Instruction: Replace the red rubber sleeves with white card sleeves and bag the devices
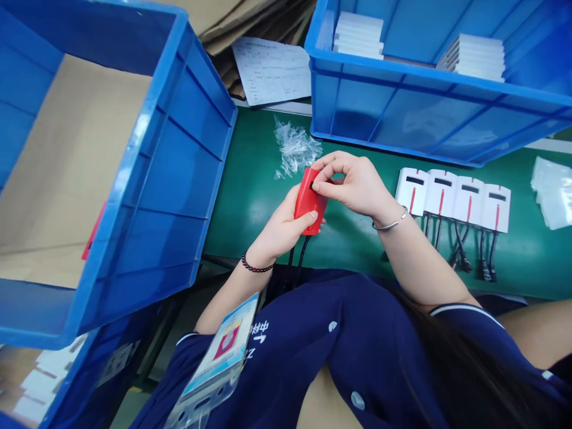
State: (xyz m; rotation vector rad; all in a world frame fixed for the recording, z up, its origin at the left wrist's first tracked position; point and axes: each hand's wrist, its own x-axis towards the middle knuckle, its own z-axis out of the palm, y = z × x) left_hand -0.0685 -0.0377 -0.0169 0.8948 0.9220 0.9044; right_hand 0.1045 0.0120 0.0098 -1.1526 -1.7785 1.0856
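My left hand is closed around a red plastic device, its thumb lying on the front face. Black cables hang from the device's lower end toward my body. My right hand is at the upper part of the same device, with thumb and index finger pinched at its small dark window. Whatever is between those fingertips is too small to make out. Just beyond the device lies a heap of clear plastic film pieces. To the right, several white devices with red stripes and black cables lie side by side.
A large blue crate lined with cardboard stands at the left, a red item partly visible inside. Another blue crate at the back holds stacked white pieces. A printed paper and clear plastic bags are also on the green table.
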